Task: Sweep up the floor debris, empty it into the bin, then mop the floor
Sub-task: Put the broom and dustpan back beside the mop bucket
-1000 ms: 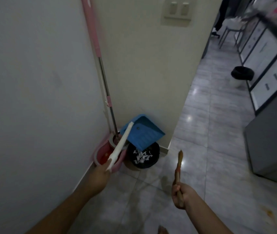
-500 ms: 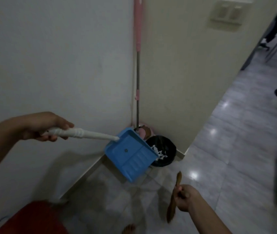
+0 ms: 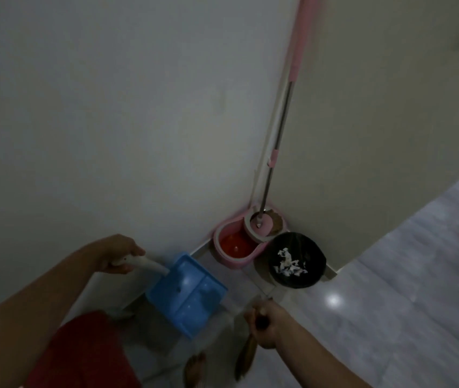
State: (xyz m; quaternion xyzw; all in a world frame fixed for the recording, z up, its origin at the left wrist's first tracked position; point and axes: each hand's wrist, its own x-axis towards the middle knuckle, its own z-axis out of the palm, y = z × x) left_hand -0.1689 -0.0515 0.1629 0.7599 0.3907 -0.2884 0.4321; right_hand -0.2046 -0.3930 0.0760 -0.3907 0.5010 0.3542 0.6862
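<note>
My left hand point(image 3: 120, 254) grips the white handle of a blue dustpan point(image 3: 186, 295), which hangs low by the wall, left of the bin. My right hand point(image 3: 266, 322) is closed on a brown hand broom point(image 3: 246, 357) whose bristles point down toward the floor. The black bin point(image 3: 296, 260) stands in the corner with white paper scraps inside. Behind it sits a pink mop bucket point(image 3: 232, 245) with the mop head resting in its spinner, and the pink and steel mop handle point(image 3: 281, 116) leans up along the wall corner.
Walls meet at the corner behind the bucket. Grey glossy floor tiles point(image 3: 390, 289) stretch to the right. My red garment point(image 3: 82, 351) and a bare foot point(image 3: 194, 368) show at the bottom edge.
The dustpan has come away from over the bin and dropped low to the left by the wall. My right hand turned the broom so its bristles hang down. The view tilted downward.
</note>
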